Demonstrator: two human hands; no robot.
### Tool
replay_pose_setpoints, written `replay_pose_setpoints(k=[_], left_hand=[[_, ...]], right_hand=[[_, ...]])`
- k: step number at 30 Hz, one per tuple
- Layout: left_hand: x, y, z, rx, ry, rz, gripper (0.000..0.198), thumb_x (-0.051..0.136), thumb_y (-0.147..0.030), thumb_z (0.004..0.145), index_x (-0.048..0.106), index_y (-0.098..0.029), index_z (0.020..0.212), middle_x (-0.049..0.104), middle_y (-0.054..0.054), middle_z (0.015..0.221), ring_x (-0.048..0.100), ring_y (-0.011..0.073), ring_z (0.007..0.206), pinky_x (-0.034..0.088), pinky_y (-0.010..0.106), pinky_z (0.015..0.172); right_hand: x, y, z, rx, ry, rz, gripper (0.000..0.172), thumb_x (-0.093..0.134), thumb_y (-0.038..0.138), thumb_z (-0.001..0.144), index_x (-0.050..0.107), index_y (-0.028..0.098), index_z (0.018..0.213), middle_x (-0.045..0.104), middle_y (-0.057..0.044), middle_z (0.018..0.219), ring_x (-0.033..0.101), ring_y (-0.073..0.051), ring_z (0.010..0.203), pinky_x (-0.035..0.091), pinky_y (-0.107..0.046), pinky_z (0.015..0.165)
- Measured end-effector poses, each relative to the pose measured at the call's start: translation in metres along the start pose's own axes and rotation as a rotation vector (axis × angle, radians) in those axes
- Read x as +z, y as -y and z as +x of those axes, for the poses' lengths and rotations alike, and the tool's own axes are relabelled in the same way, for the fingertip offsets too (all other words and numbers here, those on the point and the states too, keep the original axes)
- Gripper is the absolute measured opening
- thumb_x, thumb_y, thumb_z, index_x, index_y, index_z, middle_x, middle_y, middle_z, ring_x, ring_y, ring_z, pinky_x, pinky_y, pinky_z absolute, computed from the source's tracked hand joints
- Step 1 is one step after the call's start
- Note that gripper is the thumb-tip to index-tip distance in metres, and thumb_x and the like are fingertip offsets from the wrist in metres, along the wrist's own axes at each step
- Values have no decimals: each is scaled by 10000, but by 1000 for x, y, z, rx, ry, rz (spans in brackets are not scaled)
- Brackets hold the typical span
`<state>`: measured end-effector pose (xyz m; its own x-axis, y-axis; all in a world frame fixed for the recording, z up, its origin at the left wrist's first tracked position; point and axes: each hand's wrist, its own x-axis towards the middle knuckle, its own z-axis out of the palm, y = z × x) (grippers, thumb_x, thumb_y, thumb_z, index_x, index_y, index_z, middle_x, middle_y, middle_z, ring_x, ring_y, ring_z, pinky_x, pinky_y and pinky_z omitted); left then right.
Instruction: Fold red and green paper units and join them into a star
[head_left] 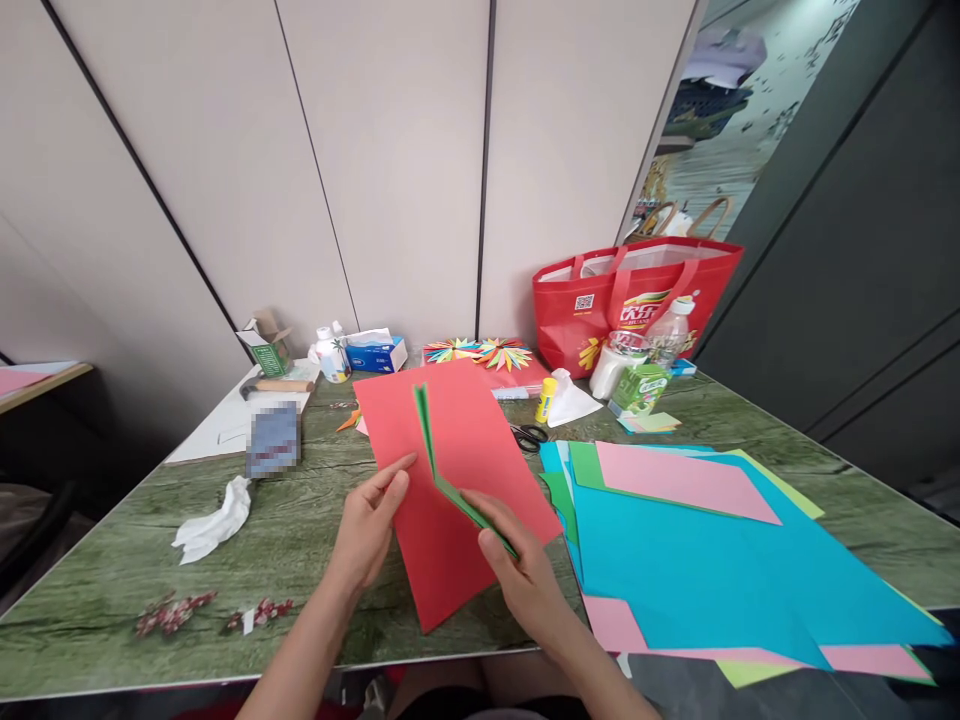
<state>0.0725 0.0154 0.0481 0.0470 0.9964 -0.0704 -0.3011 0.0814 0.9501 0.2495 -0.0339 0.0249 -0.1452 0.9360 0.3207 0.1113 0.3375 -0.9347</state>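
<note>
A large red sheet of paper (480, 440) is in front of me, set at a slant. My left hand (367, 525) is at its left edge, with thumb and index finger bent over the upper face; the other fingers are mostly hidden. Over the red sheet runs a narrow folded strip of green paper (425, 430), bent at its middle, its upper part spread slightly into a V. Thumb and fingers of my right hand (517, 560) pinch the lower part of this strip.
Blue sheets (690, 560) and a pink sheet (686, 480) lie right. Behind are scissors (529, 437), a glue stick (546, 399), paper pinwheels (504, 354), a tissue box (376, 354) and a red bag (559, 320). Left are a hammer (277, 385) and crumpled tissue (214, 525).
</note>
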Motion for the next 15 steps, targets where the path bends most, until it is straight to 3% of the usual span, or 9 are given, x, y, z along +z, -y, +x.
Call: replay_pose_setpoints(k=[4, 7, 9, 12, 15], left_hand=[[12, -9, 1, 18, -29, -4, 485, 731, -404, 602, 649, -133, 996, 695, 106, 951, 592, 293, 977, 483, 361, 799], [4, -2, 9, -55, -130, 6, 509, 728, -413, 596, 634, -116, 999, 701, 107, 887, 640, 264, 828, 515, 338, 687], [-7, 4, 13, -89, -228, 52, 521, 749, -306, 585, 607, -125, 1052, 702, 91, 857, 650, 215, 698, 519, 303, 606], [-22, 6, 17, -107, -268, 97, 529, 682, -157, 639, 550, -184, 1151, 695, 66, 867, 647, 174, 620, 516, 277, 560], [-32, 3, 19, -124, -265, 105, 527, 590, -77, 686, 518, -217, 1189, 691, 54, 864, 648, 160, 609, 518, 268, 556]], right_hand=[[-5, -8, -1, -58, 34, -243, 366, 413, 358, 884, 481, 300, 1239, 485, -40, 1274, 414, -211, 1192, 356, -381, 993], [-13, -21, 2, -10, -18, -476, 382, 437, 361, 867, 492, 262, 1232, 483, -79, 1261, 415, -242, 1181, 364, -428, 972], [-24, -31, 7, 8, -15, -584, 415, 471, 383, 844, 499, 225, 1227, 484, -104, 1262, 423, -263, 1173, 385, -438, 946], [-52, -41, 16, 0, 51, -685, 375, 430, 352, 866, 511, 217, 1206, 541, -89, 1217, 488, -232, 1122, 420, -384, 915], [-95, -48, 25, 92, -72, -1074, 350, 434, 199, 837, 535, 172, 1171, 555, -133, 1191, 483, -269, 1127, 386, -418, 919]])
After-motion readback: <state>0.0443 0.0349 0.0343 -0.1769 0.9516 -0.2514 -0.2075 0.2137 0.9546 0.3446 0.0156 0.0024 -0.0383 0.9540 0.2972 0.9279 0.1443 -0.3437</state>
